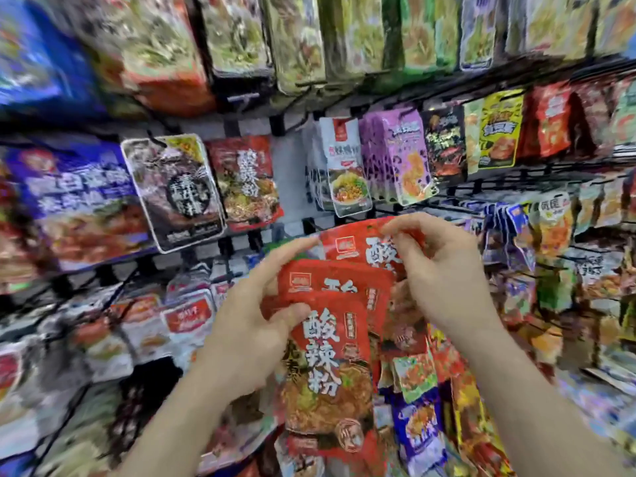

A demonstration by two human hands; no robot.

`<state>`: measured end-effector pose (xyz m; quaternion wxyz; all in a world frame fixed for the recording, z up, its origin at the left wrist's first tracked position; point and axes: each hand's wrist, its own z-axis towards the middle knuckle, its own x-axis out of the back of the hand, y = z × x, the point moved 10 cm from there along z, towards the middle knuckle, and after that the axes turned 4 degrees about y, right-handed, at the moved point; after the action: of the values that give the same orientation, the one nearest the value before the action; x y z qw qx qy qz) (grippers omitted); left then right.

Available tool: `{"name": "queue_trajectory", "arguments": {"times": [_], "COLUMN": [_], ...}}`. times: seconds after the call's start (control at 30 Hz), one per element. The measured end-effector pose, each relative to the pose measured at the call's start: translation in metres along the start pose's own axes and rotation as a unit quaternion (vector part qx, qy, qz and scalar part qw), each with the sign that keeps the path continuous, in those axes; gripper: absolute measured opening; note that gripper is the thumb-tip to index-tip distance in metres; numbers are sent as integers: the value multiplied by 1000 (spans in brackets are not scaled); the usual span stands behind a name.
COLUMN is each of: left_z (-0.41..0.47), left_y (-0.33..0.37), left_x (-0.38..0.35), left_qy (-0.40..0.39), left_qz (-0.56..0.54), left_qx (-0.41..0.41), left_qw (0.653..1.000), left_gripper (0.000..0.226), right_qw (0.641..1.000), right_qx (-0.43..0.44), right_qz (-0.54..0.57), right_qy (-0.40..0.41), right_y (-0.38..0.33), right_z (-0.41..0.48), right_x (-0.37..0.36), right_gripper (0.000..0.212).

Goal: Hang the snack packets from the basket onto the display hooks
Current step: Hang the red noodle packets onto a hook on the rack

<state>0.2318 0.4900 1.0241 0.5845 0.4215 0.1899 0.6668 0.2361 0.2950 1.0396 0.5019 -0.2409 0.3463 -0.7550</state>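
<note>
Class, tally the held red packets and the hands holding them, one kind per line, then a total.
Red packets: 3
Hands: 2 (left hand, right hand)
Total: 5

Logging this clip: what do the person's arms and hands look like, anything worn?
The left hand and right hand are bare: no gloves, rings or watch show. The left forearm and right forearm are bare too, with no sleeve in view down to the frame edge.

Black wire display rack (277, 125) with crowded rows of colourful snack packets (402, 156).
</note>
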Motion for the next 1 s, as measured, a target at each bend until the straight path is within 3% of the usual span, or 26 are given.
{"name": "queue_trajectory", "arguments": {"times": [0.27,0.37,0.47,0.57,0.67,0.83,1.0], "left_z": [39,56,69,77,82,88,93], "left_y": [5,11,13,9,3,4,4], "left_x": [47,54,63,74,75,74,86], "left_qy": [87,134,194,261,296,302,311], "left_qz": [26,34,39,17,-6,48,182], "left_qx": [0,-13,-26,-28,-21,-6,16], "left_qw": [996,990,980,965,955,952,933], "left_gripper": [65,65,60,53,56,59,43], "right_qw": [974,960,955,950,948,932,959], "right_qx": [-131,-120,-71,-28,0,-87,-59], "right_qz": [165,206,165,142,129,228,199], "right_qy": [-84,-149,-234,-276,-291,-270,-195], "right_y": [15,5,-1,-2,1,24,41], "right_z": [50,64,75,85,95,107,121], "right_x": [-65,-84,-104,-118,-125,-138,-142], "right_gripper": [24,18,26,20,23,12,36]}}
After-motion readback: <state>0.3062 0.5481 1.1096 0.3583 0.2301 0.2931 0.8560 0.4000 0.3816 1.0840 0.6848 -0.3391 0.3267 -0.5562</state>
